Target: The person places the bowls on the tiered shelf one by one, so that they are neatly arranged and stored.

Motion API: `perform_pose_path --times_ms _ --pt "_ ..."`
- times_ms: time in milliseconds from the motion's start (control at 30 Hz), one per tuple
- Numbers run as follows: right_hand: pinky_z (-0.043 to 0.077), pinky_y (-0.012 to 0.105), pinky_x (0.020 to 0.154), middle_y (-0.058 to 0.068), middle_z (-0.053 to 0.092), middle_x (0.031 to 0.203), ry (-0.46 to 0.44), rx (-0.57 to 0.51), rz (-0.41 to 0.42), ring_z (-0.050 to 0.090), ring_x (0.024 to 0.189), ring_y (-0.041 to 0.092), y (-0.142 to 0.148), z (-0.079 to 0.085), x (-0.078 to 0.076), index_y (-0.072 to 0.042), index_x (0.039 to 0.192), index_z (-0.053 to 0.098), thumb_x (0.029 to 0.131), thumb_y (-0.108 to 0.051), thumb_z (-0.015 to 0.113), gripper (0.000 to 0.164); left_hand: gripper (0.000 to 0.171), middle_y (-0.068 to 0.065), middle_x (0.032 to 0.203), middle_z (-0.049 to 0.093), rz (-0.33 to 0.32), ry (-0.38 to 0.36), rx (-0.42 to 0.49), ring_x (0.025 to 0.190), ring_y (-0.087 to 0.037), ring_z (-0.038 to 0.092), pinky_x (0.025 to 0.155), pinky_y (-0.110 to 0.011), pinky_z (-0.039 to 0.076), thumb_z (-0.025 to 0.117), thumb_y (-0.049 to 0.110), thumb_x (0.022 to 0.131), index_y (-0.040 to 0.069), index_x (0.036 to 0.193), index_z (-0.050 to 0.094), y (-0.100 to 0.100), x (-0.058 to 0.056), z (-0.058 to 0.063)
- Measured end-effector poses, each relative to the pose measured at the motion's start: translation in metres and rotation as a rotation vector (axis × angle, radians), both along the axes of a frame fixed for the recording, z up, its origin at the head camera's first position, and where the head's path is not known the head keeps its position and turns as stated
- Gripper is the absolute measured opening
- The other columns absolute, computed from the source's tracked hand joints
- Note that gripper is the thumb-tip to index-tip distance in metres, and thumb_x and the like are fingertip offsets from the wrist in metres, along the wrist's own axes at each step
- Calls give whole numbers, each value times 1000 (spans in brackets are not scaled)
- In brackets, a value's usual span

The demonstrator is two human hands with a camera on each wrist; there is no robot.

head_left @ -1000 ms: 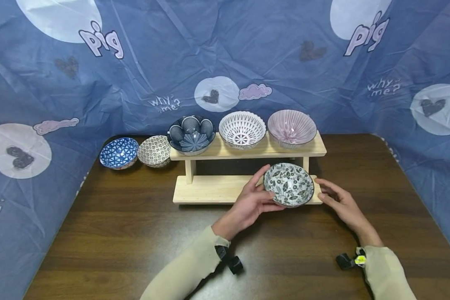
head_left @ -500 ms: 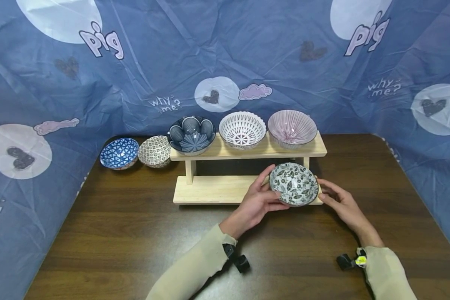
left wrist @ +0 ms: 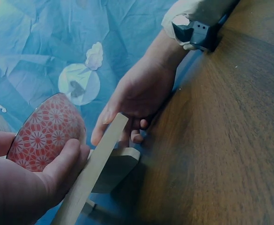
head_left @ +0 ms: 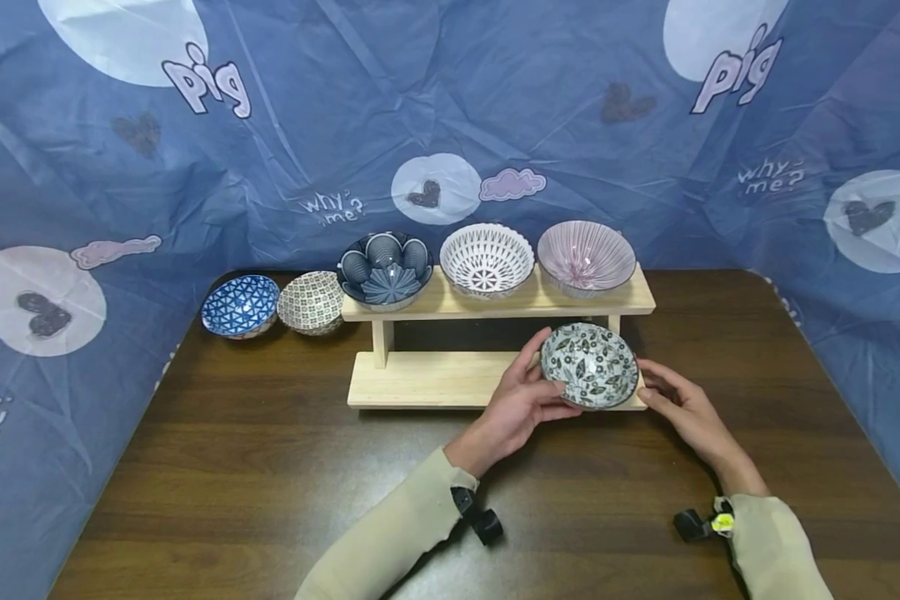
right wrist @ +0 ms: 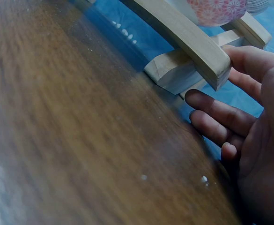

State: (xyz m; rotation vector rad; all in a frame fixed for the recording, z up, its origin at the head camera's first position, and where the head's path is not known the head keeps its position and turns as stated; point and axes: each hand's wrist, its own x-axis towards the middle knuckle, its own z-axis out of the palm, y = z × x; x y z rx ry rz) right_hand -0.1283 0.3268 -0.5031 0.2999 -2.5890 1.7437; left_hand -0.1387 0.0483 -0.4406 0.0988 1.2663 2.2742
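My left hand holds a bowl by its left side, thumb near the rim and fingers around the outside. Inside, the bowl has a dark leaf pattern; its outside is red with white flowers in the left wrist view. It is tilted towards me over the right end of the lower shelf of a wooden stand. At that shelf's right end is my right hand, thumb and forefinger touching the board's end, other fingers loosely bent. Whether the bowl's base touches the shelf is hidden.
On the upper shelf stand a dark blue bowl, a white patterned bowl and a pink striped bowl. Left of the stand, a blue bowl and a beige patterned bowl sit on the table. Blue cloth hangs behind.
My left hand has moved the leaf-patterned bowl a little to the right along the lower shelf, closer to my right hand. The right hand has stayed at the shelf's end.
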Motion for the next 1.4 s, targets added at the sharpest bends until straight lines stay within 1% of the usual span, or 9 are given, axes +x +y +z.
perform_pose_path --times_ms 133,267,400,600,800,1000,1100,1267,1400 --pt "50 8 82 -34 60 116 6 -4 2 59 103 -12 1 -1 0 -4 143 52 100 -7 57 43 87 -17 161 34 -2 22 -24 100 -38 70 96 -59 56 50 -9 90 31 160 19 1 0 -2" --pt "50 8 82 -33 61 115 4 -9 0 59 103 -12 1 -1 -1 -6 143 52 100 -7 57 43 89 -15 163 31 -8 43 -39 96 -36 72 93 -61 56 50 -8 91 34 161 15 2 0 -3" --pt "50 8 82 -33 61 115 4 -15 2 60 103 -12 1 -1 -1 -7 143 53 100 -7 57 43 89 -14 163 31 -15 53 -62 88 -30 73 89 -56 59 50 -5 92 36 161 10 1 0 -3" --pt "50 8 82 -33 61 115 4 -19 2 60 103 -12 1 -1 0 -8 143 53 100 -6 56 43 88 -15 161 35 -26 65 -109 96 -37 73 81 -45 64 52 0 92 35 161 10 -5 2 0" --pt "49 8 83 -34 60 117 5 -5 0 59 103 -12 1 0 0 -6 144 52 101 -8 56 44 84 -19 160 36 -13 73 -125 90 -30 72 78 -42 65 53 2 92 30 161 14 -16 5 0" --pt "49 8 83 -34 60 116 8 0 1 59 103 -12 2 -1 0 -5 144 51 101 -8 56 44 82 -26 159 32 -3 79 -162 94 -35 72 81 -44 64 50 2 91 29 161 17 -31 9 2" --pt "49 8 82 -34 60 115 12 1 -3 59 103 -12 3 -1 0 -5 144 52 101 -7 56 43 81 -28 158 32 -3 98 -173 96 -36 73 81 -44 64 51 2 91 25 161 17 -39 11 4" --pt "49 8 82 -34 60 115 11 3 -7 59 103 -12 4 -1 0 -6 144 52 101 -8 56 44 80 -27 155 36 -15 129 -190 93 -27 73 81 -40 65 50 3 91 23 161 16 -51 15 8" --pt "49 8 83 -35 59 118 10 -4 1 58 104 -13 4 -2 0 -6 144 52 101 -8 56 44 78 -28 153 38 0 140 -206 90 -21 73 82 -39 64 49 2 91 21 160 17 -64 18 9"
